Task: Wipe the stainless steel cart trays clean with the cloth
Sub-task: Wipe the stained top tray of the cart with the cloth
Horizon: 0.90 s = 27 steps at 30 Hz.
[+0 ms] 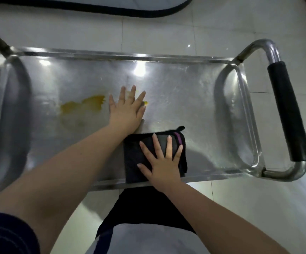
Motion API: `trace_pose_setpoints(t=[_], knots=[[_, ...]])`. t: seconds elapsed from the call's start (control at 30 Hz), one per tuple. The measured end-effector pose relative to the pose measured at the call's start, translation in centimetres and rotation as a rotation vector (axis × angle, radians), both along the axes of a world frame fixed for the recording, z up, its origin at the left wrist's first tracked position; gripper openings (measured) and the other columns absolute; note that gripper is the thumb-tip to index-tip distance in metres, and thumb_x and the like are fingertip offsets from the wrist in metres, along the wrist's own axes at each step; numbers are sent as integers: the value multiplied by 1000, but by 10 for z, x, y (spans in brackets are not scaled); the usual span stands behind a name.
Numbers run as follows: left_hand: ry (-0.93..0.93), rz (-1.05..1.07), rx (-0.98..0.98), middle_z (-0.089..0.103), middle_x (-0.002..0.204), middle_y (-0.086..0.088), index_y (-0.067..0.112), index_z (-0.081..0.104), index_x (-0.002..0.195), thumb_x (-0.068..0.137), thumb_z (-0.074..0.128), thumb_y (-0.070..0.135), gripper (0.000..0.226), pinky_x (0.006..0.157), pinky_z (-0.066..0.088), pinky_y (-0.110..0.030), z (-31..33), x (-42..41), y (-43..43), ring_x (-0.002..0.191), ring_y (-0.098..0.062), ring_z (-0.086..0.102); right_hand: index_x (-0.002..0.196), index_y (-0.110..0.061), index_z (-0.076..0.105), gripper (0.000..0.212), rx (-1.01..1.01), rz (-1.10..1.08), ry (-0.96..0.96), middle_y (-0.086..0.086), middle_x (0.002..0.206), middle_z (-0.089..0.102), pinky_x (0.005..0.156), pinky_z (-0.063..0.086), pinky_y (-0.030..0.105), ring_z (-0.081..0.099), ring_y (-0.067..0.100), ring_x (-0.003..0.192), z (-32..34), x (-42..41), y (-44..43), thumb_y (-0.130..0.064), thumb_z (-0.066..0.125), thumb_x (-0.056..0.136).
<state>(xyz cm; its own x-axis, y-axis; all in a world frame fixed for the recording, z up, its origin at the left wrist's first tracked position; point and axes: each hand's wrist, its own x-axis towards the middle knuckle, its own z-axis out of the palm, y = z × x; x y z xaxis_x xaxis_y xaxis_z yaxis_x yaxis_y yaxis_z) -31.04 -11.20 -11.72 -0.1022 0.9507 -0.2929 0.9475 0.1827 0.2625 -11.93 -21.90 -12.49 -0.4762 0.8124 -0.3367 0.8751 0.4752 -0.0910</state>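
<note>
The stainless steel cart tray point(185, 92) fills the middle of the view. A yellow-orange stain point(83, 106) lies left of centre, with a small yellow spot point(146, 103) beside my left fingertips. My left hand point(127, 109) rests flat on the tray with fingers straight and spread, just right of the stain. A folded black cloth point(135, 156) with a purple tag lies near the tray's front edge. My right hand point(162, 160) presses flat on the cloth, fingers spread.
The cart's push handle with a black grip point(288, 110) stands at the right end. Steel frame loops point(13, 114) rise at both ends of the tray. White tiled floor point(167, 33) surrounds the cart, and a dark-edged mat point(112, 8) lies beyond it.
</note>
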Motion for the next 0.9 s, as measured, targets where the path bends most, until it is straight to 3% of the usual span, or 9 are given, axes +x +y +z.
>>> trace_pose_setpoints(t=[0.1,0.2,0.33,0.4,0.47,0.53,0.67,0.8,0.9], knots=[[-59,38,53,-8,165,5,40,5,155,103,19,48,55,116,-12,-56,2,15,-43,150,-26,-15,152,-42,23,61,80,-93,92,-6,163,15,114,-4,64,6,43,148,7,20,22,-65,24,96],[-56,13,82,-3,165,2,40,1,154,103,25,47,57,117,-11,-57,1,48,-82,151,-28,-10,149,-52,-4,58,-2,-231,108,-17,162,-6,112,-23,53,-18,31,148,5,45,51,-65,12,95],[21,-55,138,19,162,-1,39,19,153,98,46,47,62,114,2,-65,-2,112,-119,149,-35,16,152,-46,-2,56,-49,-216,70,-14,163,-10,113,-21,51,-24,26,147,0,62,84,-55,16,100],[3,20,90,11,164,-1,42,16,153,96,34,58,62,115,-3,-67,-9,136,-128,149,-38,5,154,-43,-1,56,-57,-161,38,-12,163,-12,113,-22,50,-25,27,146,0,63,97,-54,16,101],[-6,150,7,-13,163,4,48,-6,151,93,12,67,64,111,-18,-65,-18,147,-130,146,-36,-22,153,-43,-2,56,-78,-111,10,-11,162,-14,112,-24,48,-27,27,145,-2,65,108,-54,15,101],[63,183,-13,-25,160,8,50,-20,148,91,1,70,64,106,-23,-68,-22,146,-126,142,-34,-33,153,-43,-4,55,-98,-101,-15,-11,162,-14,112,-23,48,-26,29,146,-5,69,115,-53,13,102],[150,168,-30,-24,160,10,54,-25,144,90,0,72,62,100,-21,-76,-20,108,-97,140,-35,-36,154,-40,3,54,-124,-129,93,-11,164,-6,117,-12,50,-14,31,149,-8,86,117,-44,23,104],[148,297,-109,-35,155,13,60,-32,136,83,0,79,65,93,-23,-79,-16,60,-65,140,-40,-34,155,-37,1,57,-40,-107,23,-9,164,-5,118,-10,50,-9,33,149,-14,87,114,-45,23,103],[171,307,-97,-31,157,12,61,-27,138,79,-4,83,67,95,-23,-78,-17,62,-71,141,-41,-32,155,-38,-2,58,-47,-115,16,-8,164,-7,117,-12,52,-13,35,148,-16,84,112,-45,23,103]])
